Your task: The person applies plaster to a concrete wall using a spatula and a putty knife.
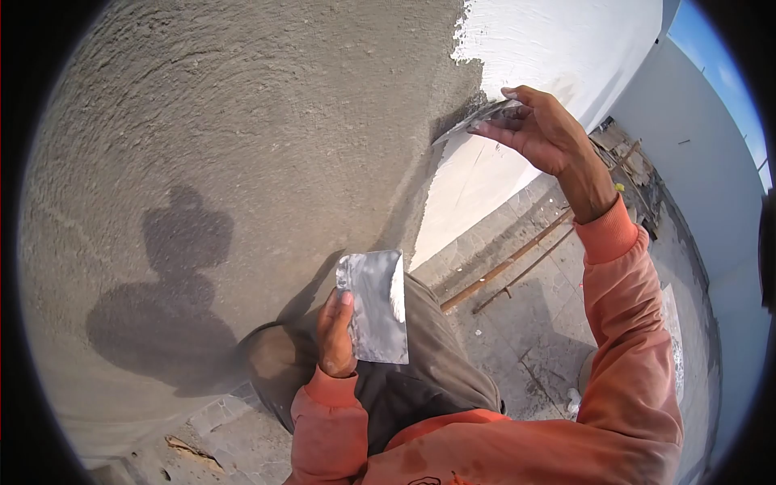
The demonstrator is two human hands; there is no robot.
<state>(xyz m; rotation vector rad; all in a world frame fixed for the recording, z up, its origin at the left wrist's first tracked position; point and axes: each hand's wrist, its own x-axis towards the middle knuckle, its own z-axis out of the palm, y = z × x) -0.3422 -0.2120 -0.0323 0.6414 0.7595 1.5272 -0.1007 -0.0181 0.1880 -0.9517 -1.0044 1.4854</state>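
My left hand (335, 335) grips a flat, smeared metal plate (376, 303) by its left edge, in front of my bent knee. White putty (398, 291) clings along the plate's upper right edge. My right hand (546, 133) is raised to the wall, its fingers and thumb closed on a thin putty blade (475, 119). The blade lies against the wall where the rough grey cement (323, 105) meets the white-coated part (558, 40). My fingers partly hide the blade.
Two long poles (509, 263) lie on the tiled, dusty floor (533, 356). Rubble and wood scraps (634, 170) are heaped at the far right, by a pale boundary wall (687, 105). A broken brown piece (194, 451) lies at the lower left. A head-and-shoulders shadow (182, 283) falls on the cement.
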